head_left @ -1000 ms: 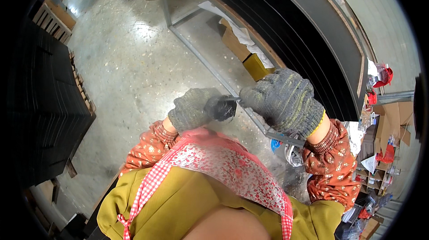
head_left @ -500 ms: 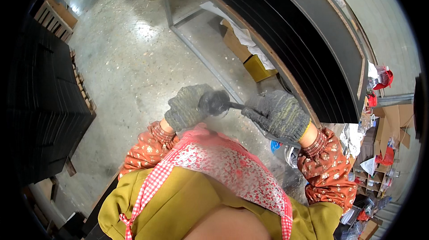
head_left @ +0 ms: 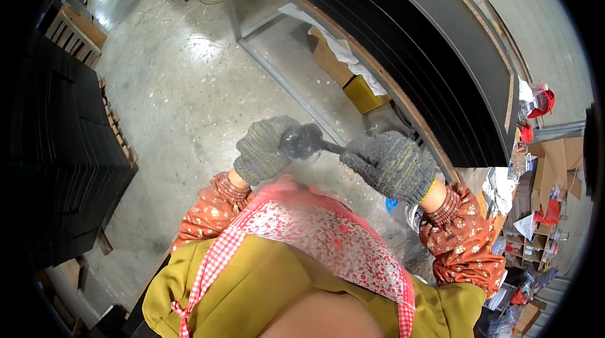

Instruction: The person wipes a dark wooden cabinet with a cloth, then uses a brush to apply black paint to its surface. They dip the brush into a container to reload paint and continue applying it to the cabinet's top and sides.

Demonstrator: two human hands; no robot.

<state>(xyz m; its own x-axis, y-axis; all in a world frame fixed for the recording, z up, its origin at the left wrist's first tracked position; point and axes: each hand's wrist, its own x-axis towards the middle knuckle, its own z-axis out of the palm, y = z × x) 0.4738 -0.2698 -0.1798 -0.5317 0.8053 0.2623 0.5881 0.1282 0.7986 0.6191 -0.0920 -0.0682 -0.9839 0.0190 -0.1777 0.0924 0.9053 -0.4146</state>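
Head view shows the stack of long black panels (head_left: 416,54) on the surface at far right, the concrete floor (head_left: 170,86) below, and a dark pallet stack (head_left: 57,149) at left. I see my left hand (head_left: 265,149), gloved, curled around a round grey tool head (head_left: 301,141), and my right hand (head_left: 394,165), also gloved, closed on its dark handle (head_left: 333,146). Both hold the tool in the air, near my chest, apart from the panels. I judge the work on the panels not yet begun.
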